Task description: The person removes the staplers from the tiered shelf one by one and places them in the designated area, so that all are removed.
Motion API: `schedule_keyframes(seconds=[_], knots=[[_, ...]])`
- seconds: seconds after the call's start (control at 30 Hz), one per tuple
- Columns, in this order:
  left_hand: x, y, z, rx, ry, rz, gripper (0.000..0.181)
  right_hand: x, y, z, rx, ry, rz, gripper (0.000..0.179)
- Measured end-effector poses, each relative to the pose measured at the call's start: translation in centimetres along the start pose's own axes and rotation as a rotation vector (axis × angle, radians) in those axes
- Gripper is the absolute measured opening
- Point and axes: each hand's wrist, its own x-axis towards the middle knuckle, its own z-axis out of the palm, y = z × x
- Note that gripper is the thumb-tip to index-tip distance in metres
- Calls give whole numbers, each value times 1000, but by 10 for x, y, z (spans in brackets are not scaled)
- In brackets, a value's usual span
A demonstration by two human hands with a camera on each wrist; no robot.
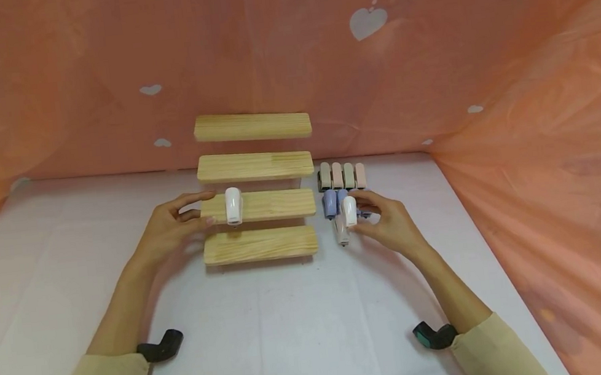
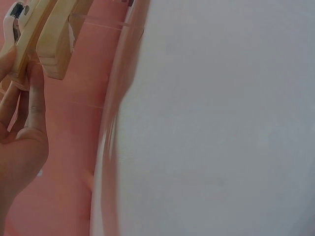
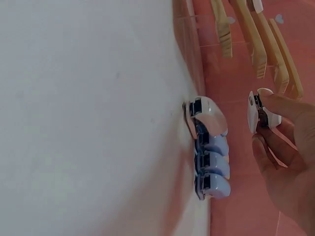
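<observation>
My left hand (image 1: 168, 230) grips the left end of a wooden shelf board (image 1: 280, 203), the second from the front of a stepped rack. On that board, near the hand, stands a white mini stapler (image 1: 233, 205). My right hand (image 1: 390, 223) pinches another white mini stapler (image 3: 253, 115) between thumb and fingers, raised off the table. Below and beside it are several blue staplers (image 3: 216, 164) in a row, with a pale grey-pink stapler (image 3: 211, 118) at the near end. The right hand partly hides this group in the head view.
Behind the blue staplers is a row of pink and greenish staplers (image 1: 337, 175). The rack's front board (image 1: 260, 245) and two higher boards (image 1: 251, 126) rise toward the orange curtain (image 1: 262, 49). All stand on a white-covered table (image 1: 294, 324).
</observation>
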Motion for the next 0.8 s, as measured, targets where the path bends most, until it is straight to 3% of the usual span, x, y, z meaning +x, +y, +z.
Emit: schedule_keyframes(seconds=[0.1, 0.2, 0.37, 0.8], knots=[[0, 0, 0, -2, 0, 0, 50, -5, -14, -3, 2, -4, 14, 61], [0, 0, 0, 19, 0, -8, 50, -7, -15, -4, 19, -2, 24, 61], [0, 0, 0, 50, 2, -16, 52, -8, 10, -2, 43, -2, 49, 65], [-1, 1, 1, 29, -1, -16, 51, -15, 21, -2, 45, -17, 117, 64]])
